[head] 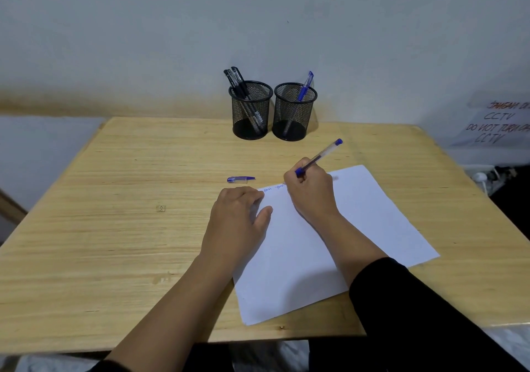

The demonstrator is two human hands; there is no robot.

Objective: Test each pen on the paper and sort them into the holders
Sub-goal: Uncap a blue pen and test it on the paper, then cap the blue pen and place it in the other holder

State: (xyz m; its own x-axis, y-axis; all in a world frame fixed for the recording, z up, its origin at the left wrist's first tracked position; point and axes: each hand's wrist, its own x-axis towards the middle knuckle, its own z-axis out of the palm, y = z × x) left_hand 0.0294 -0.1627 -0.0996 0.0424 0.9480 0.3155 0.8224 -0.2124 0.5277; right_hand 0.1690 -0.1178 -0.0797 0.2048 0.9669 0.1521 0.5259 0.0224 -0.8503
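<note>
Now testing: right hand grips blue pen, tip at paper top edge
Left hand flat, steadying sheet; next likely recap with cap lying on worktop, then drop in right holder

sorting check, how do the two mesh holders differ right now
The left holder holds several black pens leaning left; the right holder holds one blue pen leaning right. Both are black mesh cups, upright, side by side at the table's far edge.
</note>
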